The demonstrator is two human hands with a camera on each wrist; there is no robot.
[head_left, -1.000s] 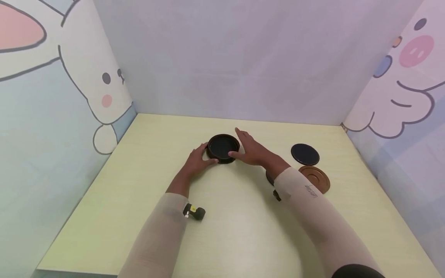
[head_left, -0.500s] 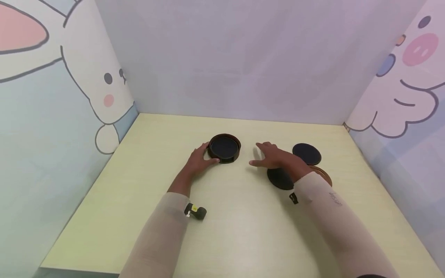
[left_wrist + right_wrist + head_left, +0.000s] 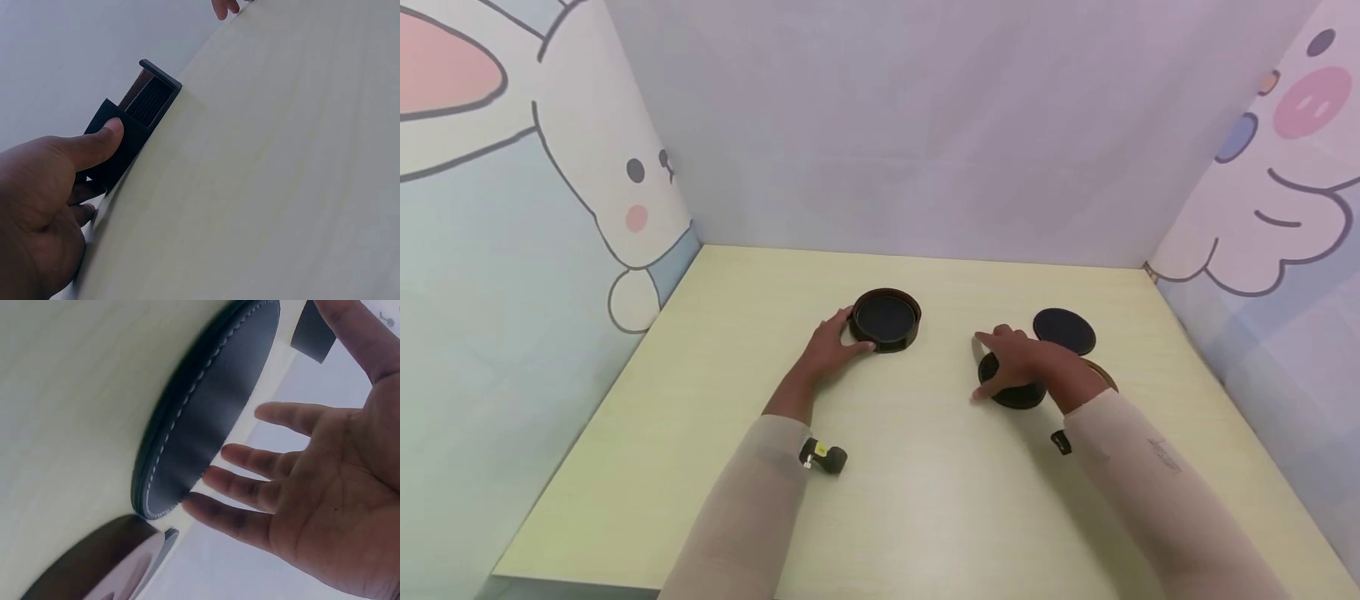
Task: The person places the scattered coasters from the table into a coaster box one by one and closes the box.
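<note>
My left hand grips the near left side of a round black coaster holder, thumb in front and fingers behind. In the left wrist view the holder has a notch in its wall, with dark layers showing inside. My right hand is spread over a round black coaster, partly hiding it. Seen from the right wrist, this coaster has pale stitching along its rim and lies on the table. The right fingers look straight and apart, with nothing held; whether they touch the coaster I cannot tell.
Another black disc lies behind the right wrist. A brown round disc is mostly hidden under the right forearm. The pale table meets a fabric back wall and printed side walls.
My right hand has left the holder's side and moved right and nearer, to over the black coaster. The left hand keeps its grip on the holder, which stays nearly in place.
</note>
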